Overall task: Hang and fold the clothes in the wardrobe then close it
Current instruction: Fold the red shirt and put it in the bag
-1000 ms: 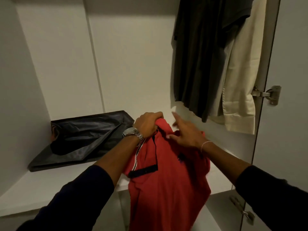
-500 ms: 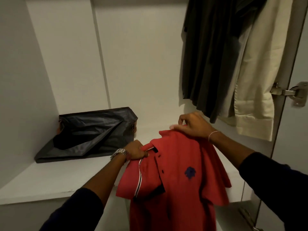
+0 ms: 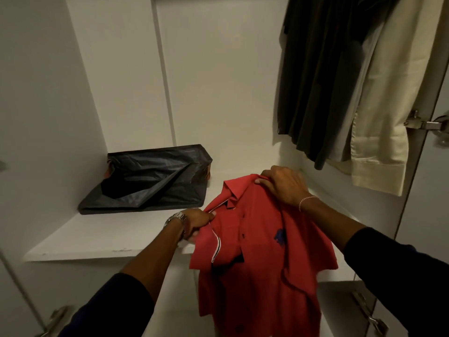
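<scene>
A red polo shirt [image 3: 257,268] with a dark blue chest logo hangs front-side up over the edge of the white wardrobe shelf [image 3: 102,237]. My left hand [image 3: 196,221] grips its left shoulder by the striped sleeve seam. My right hand [image 3: 283,184] pinches the right shoulder beside the collar, a little farther back over the shelf. The shirt's lower part drops below the shelf edge and out of view.
A flattened black fabric bag [image 3: 150,181] lies at the back left of the shelf. A dark garment [image 3: 323,81] and a cream one [image 3: 386,105] hang at the upper right. The right door's hinge [image 3: 422,124] is at the right edge; lower hinges [image 3: 369,314] are below.
My hands have spread apart from the bunched collar to the two shoulders, so the shirt now hangs open and flat. The view has shifted slightly closer to the shelf.
</scene>
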